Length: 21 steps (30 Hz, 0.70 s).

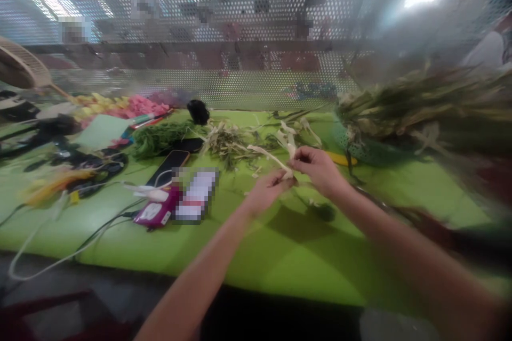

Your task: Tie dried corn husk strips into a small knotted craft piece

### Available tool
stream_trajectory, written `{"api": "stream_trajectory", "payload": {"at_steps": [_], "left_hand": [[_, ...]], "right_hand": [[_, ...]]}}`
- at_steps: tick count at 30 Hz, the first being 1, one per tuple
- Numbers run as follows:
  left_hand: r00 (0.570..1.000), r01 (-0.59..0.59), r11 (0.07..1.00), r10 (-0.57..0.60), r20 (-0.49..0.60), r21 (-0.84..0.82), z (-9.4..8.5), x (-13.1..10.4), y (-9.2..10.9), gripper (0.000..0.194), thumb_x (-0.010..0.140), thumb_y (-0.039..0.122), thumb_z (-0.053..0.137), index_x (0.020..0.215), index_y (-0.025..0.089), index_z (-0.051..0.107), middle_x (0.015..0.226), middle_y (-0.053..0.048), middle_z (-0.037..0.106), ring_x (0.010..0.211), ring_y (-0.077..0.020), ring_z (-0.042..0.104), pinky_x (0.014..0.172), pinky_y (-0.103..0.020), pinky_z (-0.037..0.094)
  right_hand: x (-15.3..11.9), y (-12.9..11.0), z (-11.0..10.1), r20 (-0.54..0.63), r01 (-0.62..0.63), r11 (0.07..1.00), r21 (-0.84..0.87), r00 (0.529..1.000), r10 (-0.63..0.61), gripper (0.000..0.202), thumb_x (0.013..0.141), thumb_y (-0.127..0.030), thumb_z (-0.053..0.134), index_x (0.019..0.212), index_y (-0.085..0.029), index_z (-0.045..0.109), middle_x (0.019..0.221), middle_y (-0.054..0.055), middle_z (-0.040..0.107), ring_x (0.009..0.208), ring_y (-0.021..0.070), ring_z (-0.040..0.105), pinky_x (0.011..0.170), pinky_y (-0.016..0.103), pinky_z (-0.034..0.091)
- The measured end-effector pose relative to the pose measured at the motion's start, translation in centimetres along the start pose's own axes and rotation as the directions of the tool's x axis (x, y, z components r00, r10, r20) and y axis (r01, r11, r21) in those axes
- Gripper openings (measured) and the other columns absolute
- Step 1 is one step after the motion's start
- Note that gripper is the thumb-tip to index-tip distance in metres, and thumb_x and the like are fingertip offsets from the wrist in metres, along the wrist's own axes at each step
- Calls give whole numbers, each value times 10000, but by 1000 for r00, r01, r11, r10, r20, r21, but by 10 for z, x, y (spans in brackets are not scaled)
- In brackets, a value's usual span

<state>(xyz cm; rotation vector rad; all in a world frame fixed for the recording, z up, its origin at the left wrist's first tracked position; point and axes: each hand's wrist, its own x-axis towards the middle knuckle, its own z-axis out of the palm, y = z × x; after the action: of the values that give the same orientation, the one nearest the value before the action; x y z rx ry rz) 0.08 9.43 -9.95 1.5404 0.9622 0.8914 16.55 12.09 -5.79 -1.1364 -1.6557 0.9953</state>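
Two hands (272,189) (319,169) pinch pale strips (266,152) over one green table (276,261).

The left hand (269,189) and right hand (319,168) were close together, both pinching.
The left sat slightly lower, its fingers (281,184) curled toward the other; the right bent inward just above. The left forearm (204,261) and right forearm (392,234) (this one blurred lower down) were bare, slanting inward from below.

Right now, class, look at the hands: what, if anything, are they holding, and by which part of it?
The left hand and right hand pinch pale, dry, strip-like plant material near its lower end; the exact contact is blurred.
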Motion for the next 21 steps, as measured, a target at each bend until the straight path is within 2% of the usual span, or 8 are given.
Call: {"api": "stream_trajectory", "payload": {"at_steps": [7,12,14,17,19,21], "left_hand": [[998,1,999,-5,68,48,-3,-5,12,308,889,435,548,961,175,696,959,-69,679,908,-188,598,804,-303,439],[997,52,996,-56,54,67,-3,-8,15,298,894,436,534,928,193,703,833,-38,645,808,-153,578,680,-255,412],[996,73,995,-75,38,62,-2,-7,13,311,891,455,532,944,203,707,796,-33,626,752,-143,551,630,-249,389],[996,77,997,-76,-53,15,-2,-4,8,340,886,487,530,948,206,712,809,-35,620,689,-128,493,596,-253,363],[990,67,996,-73,-124,-52,-2,-1,3,341,882,494,536,977,210,699,872,-33,638,662,-114,461,585,-252,355],[984,51,990,-72,-160,-131,-3,1,-1,336,870,492,560,1013,212,680,929,-31,650,654,-102,452,582,-246,356]], "right_hand": [[1,3,-2,-116,39,999,-28,992,-42,245,721,-385,705,666,-190,567,619,-29,508,582,109,414,540,253,322],[4,2,-3,-123,41,999,9,992,-39,299,699,-426,734,641,-186,565,595,-32,494,571,106,404,529,253,315],[4,-1,-5,-89,15,1000,17,996,-14,315,710,-455,733,652,-187,577,594,-30,508,557,105,407,517,249,323],[3,-7,-12,11,-46,998,42,999,45,316,793,-501,666,767,-187,635,701,1,609,569,111,466,521,250,369],[2,-11,-15,111,-77,993,84,992,68,364,862,-535,577,826,-181,653,782,31,660,590,117,516,537,258,411],[0,-12,-16,204,-87,992,95,977,66,369,874,-526,568,826,-170,655,796,48,682,612,126,558,550,263,441]]}}
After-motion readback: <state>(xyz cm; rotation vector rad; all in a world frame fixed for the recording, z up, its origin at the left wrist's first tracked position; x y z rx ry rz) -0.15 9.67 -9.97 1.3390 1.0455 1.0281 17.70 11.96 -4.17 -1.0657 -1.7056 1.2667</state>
